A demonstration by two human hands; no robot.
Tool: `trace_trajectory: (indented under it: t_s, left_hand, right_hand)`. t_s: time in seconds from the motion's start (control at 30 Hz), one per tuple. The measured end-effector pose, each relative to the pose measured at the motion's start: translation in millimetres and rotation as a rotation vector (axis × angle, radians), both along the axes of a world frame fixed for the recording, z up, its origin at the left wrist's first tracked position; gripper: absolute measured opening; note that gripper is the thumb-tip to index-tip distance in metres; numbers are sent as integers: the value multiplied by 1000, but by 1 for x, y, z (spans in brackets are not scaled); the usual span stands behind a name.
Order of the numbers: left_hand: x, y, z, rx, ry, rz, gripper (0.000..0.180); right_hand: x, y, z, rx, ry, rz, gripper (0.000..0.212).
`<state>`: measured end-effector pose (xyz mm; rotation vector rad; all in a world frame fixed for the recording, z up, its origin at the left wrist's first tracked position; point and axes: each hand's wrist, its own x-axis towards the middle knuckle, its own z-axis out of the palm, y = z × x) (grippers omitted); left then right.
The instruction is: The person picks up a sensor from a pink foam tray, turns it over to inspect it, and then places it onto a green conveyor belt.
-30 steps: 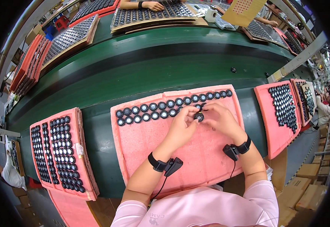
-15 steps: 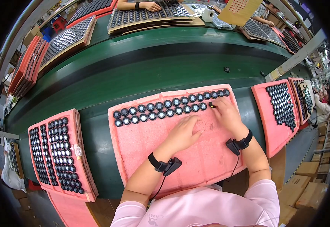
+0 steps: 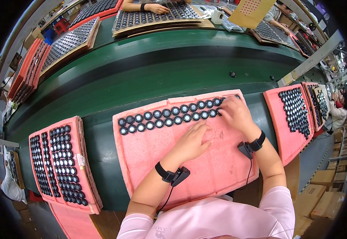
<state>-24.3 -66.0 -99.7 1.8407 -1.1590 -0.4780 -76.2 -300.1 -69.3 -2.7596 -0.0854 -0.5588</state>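
A pink foam tray [image 3: 161,159] lies in front of me. Two rows of small round black parts with pale centres [image 3: 166,112] run along its far edge. My left hand [image 3: 194,140] rests low over the bare foam below the rows, fingers loosely stretched and nothing in it. Over the right end of the rows is my right hand [image 3: 237,115], its thumb beside the last part of the nearer row [image 3: 219,112]. Its fingers are blurred and cover several parts of the far row, so any part between them is hidden. Both wrists wear black straps with small boxes.
Filled pink trays stand at the left [image 3: 58,163] and right [image 3: 291,115]. Beyond my tray runs a green conveyor belt [image 3: 141,79] carrying loose black parts [image 3: 232,74]. Across it, another person's hand [image 3: 157,8] works over a filled tray. A metal post [image 3: 312,59] slants at the right.
My right hand has moved up toward the tray's far right corner, away from the part at the end of the nearer row. Loose parts on the belt have shifted left. My left hand stays put.
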Motion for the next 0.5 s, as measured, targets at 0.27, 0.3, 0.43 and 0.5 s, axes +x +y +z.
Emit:
trace_trajectory:
  t_s: [0.27, 0.3, 0.43, 0.5]
  left_hand:
    - [-1, -1, -1, 3, -10, 8, 41]
    - [-1, 0, -1, 4, -9, 5, 41]
    - [0, 1, 1, 11, -14, -13, 41]
    - [0, 1, 1, 15, -18, -19, 42]
  right_hand:
    - [72, -73, -11, -82, 6, -212, 27]
    - [81, -79, -13, -112, 72, -290, 29]
    - [108, -96, -16, -175, 271, -510, 35]
    - [115, -100, -19, -178, 410, -634, 38]
